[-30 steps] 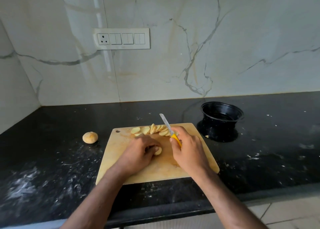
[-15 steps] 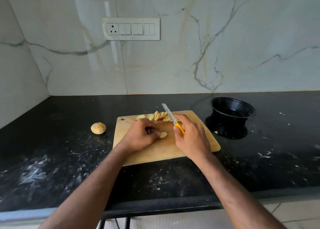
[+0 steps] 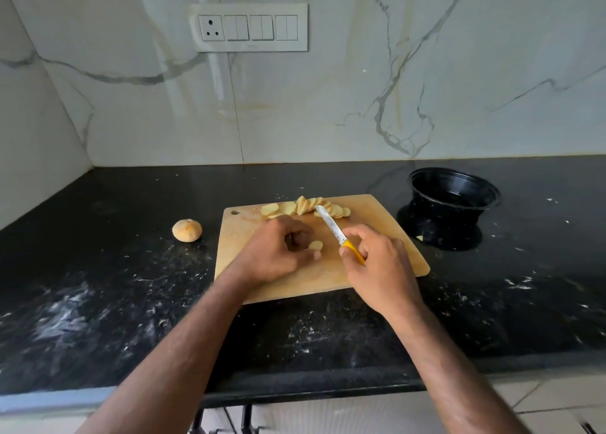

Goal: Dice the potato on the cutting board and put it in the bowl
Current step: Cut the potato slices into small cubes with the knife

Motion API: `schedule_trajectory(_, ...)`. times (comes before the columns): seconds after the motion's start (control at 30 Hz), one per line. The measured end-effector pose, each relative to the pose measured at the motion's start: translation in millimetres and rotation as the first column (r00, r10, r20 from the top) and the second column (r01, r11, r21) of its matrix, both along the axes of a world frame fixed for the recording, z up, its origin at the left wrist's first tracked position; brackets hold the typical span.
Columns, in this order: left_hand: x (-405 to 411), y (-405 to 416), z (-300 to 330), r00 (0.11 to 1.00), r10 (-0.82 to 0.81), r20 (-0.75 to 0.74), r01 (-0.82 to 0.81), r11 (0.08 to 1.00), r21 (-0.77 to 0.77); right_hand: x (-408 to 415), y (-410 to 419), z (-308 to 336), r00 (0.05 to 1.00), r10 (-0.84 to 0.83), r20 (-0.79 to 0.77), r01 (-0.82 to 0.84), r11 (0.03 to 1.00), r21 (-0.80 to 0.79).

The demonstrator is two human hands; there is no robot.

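Potato piece (image 3: 315,245) half hidden under left hand's (image 3: 275,256) fingers (image 3: 316,255).

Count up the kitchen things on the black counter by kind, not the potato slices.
Rectangular wooden cutting board: 1
Yellow-handled steel knife: 1
Round black plastic bowl: 1
Whole round tan potato: 1
Total: 4

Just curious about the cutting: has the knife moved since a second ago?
Yes. The knife has shifted slightly toward the person; its tip now lies over the potato slices on the cutting board, not beyond them.
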State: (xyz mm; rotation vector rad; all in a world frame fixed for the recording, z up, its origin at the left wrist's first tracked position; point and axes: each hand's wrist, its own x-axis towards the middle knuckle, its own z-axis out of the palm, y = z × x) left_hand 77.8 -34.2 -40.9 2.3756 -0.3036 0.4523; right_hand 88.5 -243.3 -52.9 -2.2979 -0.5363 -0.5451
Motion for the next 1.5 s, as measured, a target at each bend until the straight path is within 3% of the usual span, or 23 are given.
schedule_trajectory(0.27,-1,-12,2,0.992,0.126,0.006,-0.126,0.99,0.055,-1,3,1,1.0,0.0,-0.005,0.0,0.999,-0.032)
schedule_trajectory(0.47,-4,-7,6,0.996,0.038,-0.075,-0.029,0.992,0.122,-2,0,4,1.0,0.012,-0.001,-0.012,1.0,0.025)
schedule_trajectory(0.63,0,-1,1,0.998,0.0,-0.057,0.009,0.987,0.162,14,-15,6,0.992,-0.122,0.029,0.122,0.992,0.013)
schedule_trajectory(0.77,4,2,5,0.998,-0.05,-0.048,0.058,0.981,0.183,12,-14,1,0.995,0.033,-0.092,-0.02,0.99,0.138)
schedule_trajectory(0.93,8,-1,7,0.995,-0.06,-0.084,0.079,0.966,0.246,5,-4,-4,0.994,0.079,-0.077,-0.071,0.992,0.101)
schedule_trajectory(1.27,8,-16,4,0.994,0.098,-0.057,-0.091,0.99,0.107,2,-1,-2,0.997,0.042,-0.069,-0.037,0.997,0.075)
schedule_trajectory(1.5,5,-11,1,0.994,0.106,-0.028,-0.106,0.994,0.013,-10,2,8,1.0,0.005,-0.031,-0.006,1.0,-0.007)
